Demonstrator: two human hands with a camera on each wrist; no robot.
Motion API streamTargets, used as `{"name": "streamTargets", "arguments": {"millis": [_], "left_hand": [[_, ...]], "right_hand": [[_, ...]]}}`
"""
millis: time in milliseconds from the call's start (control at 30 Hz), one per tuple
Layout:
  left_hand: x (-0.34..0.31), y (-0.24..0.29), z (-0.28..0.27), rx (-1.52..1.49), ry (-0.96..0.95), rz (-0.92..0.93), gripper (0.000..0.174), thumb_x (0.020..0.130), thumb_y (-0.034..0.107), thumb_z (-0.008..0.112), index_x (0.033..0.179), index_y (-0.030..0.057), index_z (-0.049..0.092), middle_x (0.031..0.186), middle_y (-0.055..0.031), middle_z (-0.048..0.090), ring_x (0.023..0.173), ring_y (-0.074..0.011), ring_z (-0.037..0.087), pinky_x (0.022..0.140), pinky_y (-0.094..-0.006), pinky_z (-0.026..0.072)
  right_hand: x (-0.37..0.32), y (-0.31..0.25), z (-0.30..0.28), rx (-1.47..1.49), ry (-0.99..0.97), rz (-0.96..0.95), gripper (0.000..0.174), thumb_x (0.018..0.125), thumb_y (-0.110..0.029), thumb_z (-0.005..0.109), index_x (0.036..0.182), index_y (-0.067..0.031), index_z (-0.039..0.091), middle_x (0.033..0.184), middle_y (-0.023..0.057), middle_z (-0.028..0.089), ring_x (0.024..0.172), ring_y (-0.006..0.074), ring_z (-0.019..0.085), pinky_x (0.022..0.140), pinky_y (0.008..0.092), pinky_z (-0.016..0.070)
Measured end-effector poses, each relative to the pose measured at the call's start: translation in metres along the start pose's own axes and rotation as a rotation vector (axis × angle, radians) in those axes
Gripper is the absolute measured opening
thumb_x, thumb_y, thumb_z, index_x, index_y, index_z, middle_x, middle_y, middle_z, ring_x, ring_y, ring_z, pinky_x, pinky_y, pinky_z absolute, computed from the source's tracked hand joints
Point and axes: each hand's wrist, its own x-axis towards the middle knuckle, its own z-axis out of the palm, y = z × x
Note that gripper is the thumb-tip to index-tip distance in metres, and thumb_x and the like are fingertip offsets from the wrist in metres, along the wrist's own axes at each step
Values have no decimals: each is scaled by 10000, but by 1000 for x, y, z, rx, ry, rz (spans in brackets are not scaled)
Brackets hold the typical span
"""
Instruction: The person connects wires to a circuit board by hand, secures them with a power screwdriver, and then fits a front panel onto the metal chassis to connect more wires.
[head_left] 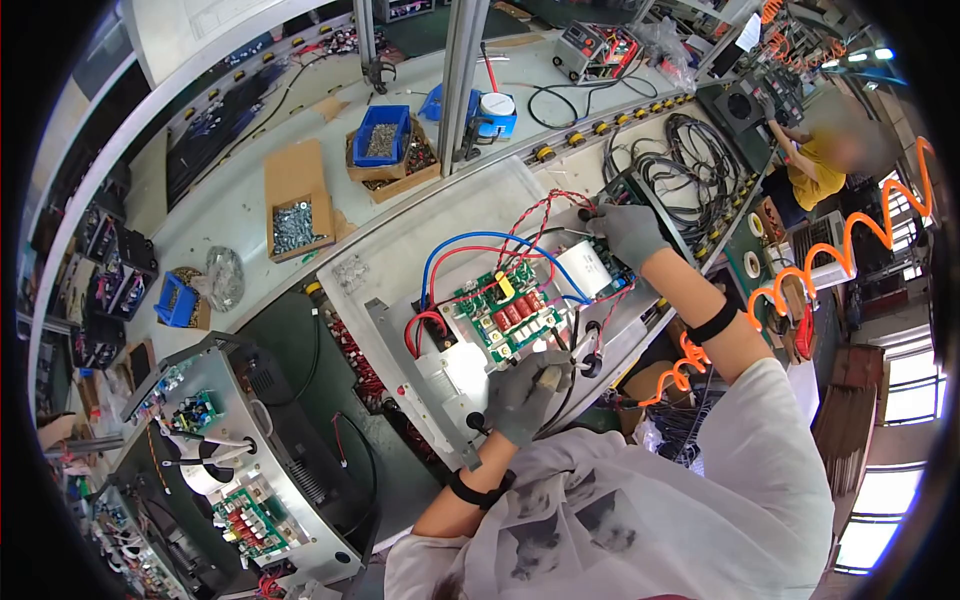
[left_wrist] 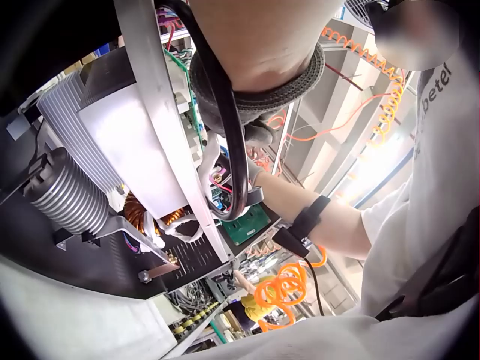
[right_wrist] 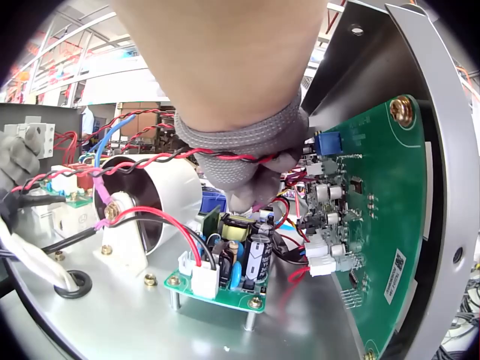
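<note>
A: What is the largest thing there?
B: The workbench (head_left: 225, 170), running across the far side; on the near side of it sits the open metal case (right_wrist: 112, 319), full of boards and wires; a second open case (head_left: 302, 520) lies to the left, nearer the person.
A: And inside the first case?
B: A tall green board (right_wrist: 386, 217) stands upright along one wall; the right wrist view shows its face broadly, while the head view has it mostly behind the hand; a white cylinder (head_left: 585, 268) lies beside it; a smaller green board (right_wrist: 234, 298) sits raised on short posts.
A: Does the left wrist view add anything?
B: Yes; a ribbed metal coil (left_wrist: 71, 196) and a copper winding (left_wrist: 136, 214), neither of which I can make out from the head; it hides most of the left hand's fingers, though.
A: Where are the hands, then?
B: The right hand (head_left: 632, 236), gloved, is at the far right of the case; its fingers are curled together round the twisted red-and-black wire (right_wrist: 161, 158), close to the tall green board; the left hand (head_left: 526, 395), also gloved, is at the near side; its fingers are bent, pinching a white plug (right_wrist: 43, 136).
A: Anything slimmer?
B: A blue wire (head_left: 480, 236), arching over the red ones between the hands.
</note>
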Motion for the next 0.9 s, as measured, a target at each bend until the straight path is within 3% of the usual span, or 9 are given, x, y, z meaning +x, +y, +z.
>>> {"name": "streamTargets", "arguments": {"millis": [67,233,300,367,500,567,700,833,900], "left_hand": [[0,-1,0,-15,2,5,182,883,44,487,1019,-5,598,839,-77,631,715,-131,606,678,-257,494],[1,-2,-1,24,-4,-4,181,883,45,485,1015,-6,599,844,-75,628,719,-131,606,677,-255,492],[-1,-2,0,29,1,13,183,884,47,484,1018,-8,596,852,-74,628,720,-131,606,676,-253,491],[-1,-5,-1,13,-8,11,186,883,52,484,1020,-9,595,849,-75,629,716,-131,606,673,-253,491],[-2,-8,-2,-19,4,3,194,882,66,481,1021,-10,592,841,-78,633,714,-132,606,670,-255,491],[-1,-6,-2,-12,-7,26,200,880,73,480,1026,-6,592,845,-80,633,725,-134,607,676,-258,490],[-4,-8,-1,-45,-6,26,199,878,52,480,1034,-1,591,853,-81,633,733,-137,607,686,-260,490],[-2,-4,-2,-69,-20,32,202,877,25,476,1042,-4,589,855,-82,633,735,-135,607,690,-261,491],[-3,-4,-3,-60,-24,23,201,881,26,472,1041,-5,588,860,-85,634,735,-136,609,692,-259,492]], "right_hand": [[7,-3,-6,-7,-77,101,195,874,-210,496,958,-194,671,947,23,624,837,228,649,652,360,501],[9,-8,-4,-67,-73,72,176,853,-160,519,921,-171,681,928,46,646,852,247,652,650,365,520],[9,-16,0,-93,-172,187,183,840,-135,525,911,-177,688,902,59,665,859,257,653,678,361,524],[5,-16,-5,-81,-172,186,213,814,-109,531,953,-173,679,890,77,672,865,260,653,698,371,523],[6,-14,-15,138,-108,209,279,764,-80,542,1014,-146,648,905,102,669,874,275,649,707,390,515],[10,-17,-16,147,-196,292,277,770,-79,541,1003,-178,654,905,84,669,873,276,647,709,379,511],[9,-13,-18,193,-135,196,254,782,-107,543,1006,-169,646,866,101,663,847,283,646,679,377,507],[6,-7,-20,161,-145,217,259,779,-120,551,1014,-181,640,868,91,663,829,284,645,652,373,504],[5,-6,-14,14,-169,214,283,779,-119,554,1033,-212,637,870,63,660,821,273,646,640,373,503]]}}
